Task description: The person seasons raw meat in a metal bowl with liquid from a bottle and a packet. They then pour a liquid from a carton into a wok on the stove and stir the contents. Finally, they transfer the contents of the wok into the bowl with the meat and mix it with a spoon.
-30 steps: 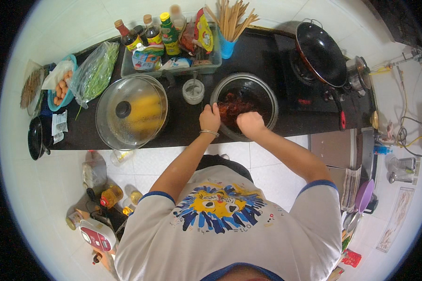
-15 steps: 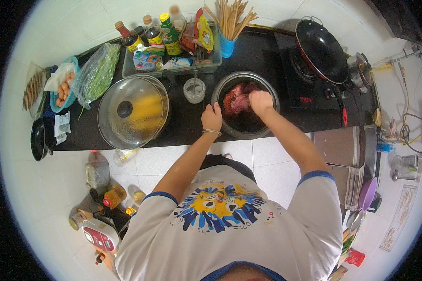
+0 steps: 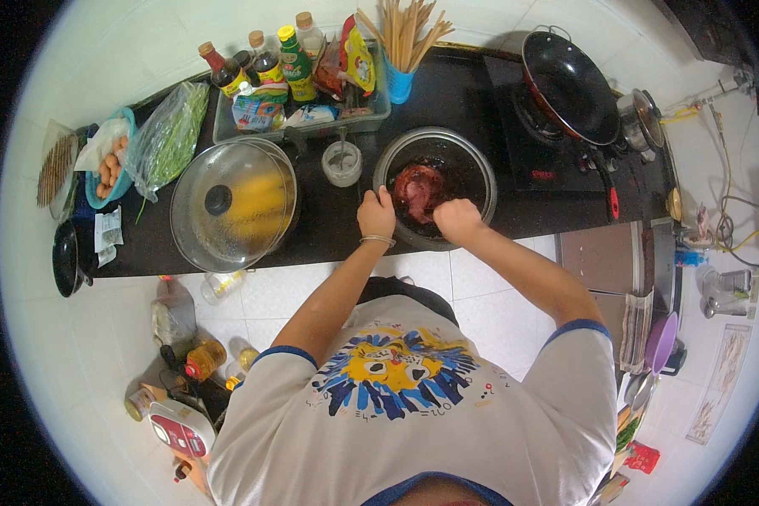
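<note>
A round metal bowl [image 3: 486,164] with a dark inside stands at the counter's front edge. Dark red raw meat [image 3: 419,191] lies in it in a wet clump. My left hand [image 3: 376,214] grips the bowl's near left rim, thumb along the edge. My right hand [image 3: 460,222] is closed in a fist over the near right part of the bowl, beside the meat. Its fingers face into the bowl, and what they hold, if anything, is hidden. Left of the bowl stands a small glass jar [image 3: 342,164] of white stuff with a spoon in it.
A glass-lidded pan [image 3: 190,181] with yellow food sits at left. Behind are a bottle tray [image 3: 228,126] and a blue cup [image 3: 399,83] of chopsticks. A wok [image 3: 569,84] rests on the cooktop at right. Bagged greens [image 3: 169,139] and eggs [image 3: 110,169] lie far left.
My right hand has moved from over the meat down toward the bowl's near right side. The meat has shifted and looks more gathered. My left hand stays at the rim.
</note>
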A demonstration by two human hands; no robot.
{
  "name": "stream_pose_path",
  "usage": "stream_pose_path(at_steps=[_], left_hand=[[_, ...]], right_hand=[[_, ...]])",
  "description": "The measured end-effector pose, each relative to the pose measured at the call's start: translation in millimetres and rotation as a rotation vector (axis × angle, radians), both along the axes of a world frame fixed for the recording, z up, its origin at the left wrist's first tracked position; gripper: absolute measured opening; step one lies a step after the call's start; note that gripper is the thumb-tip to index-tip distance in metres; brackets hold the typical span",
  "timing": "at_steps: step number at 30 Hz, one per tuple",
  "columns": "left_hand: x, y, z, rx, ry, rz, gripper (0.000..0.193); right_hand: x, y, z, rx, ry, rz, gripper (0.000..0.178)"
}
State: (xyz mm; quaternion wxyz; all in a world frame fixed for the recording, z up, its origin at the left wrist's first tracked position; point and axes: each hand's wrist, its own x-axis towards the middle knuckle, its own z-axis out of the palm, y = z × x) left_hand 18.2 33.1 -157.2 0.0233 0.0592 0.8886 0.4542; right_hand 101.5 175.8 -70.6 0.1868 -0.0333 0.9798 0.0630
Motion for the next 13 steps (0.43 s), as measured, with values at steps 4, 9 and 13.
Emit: stream_pose_path(at_steps=[4,9,13], left_hand=[[-1.1,-0.9,-4.8,-0.008,-0.045,-0.016,0.045],[1.2,-2.1,-7.8,0.032,-0.008,-0.007,0.045],[2.3,-3.6,-3.6,0.023,-0.037,-0.023,0.044]], right_hand=[[-17.2,-11.7,-7.5,-0.079,0.104,0.067,0.015],[-57.5,-14.7,-11.3,-0.091,0.230,-0.082,0.016],[-77.1,1.6,-15.1,0.000,0.166,-0.183,0.026]])
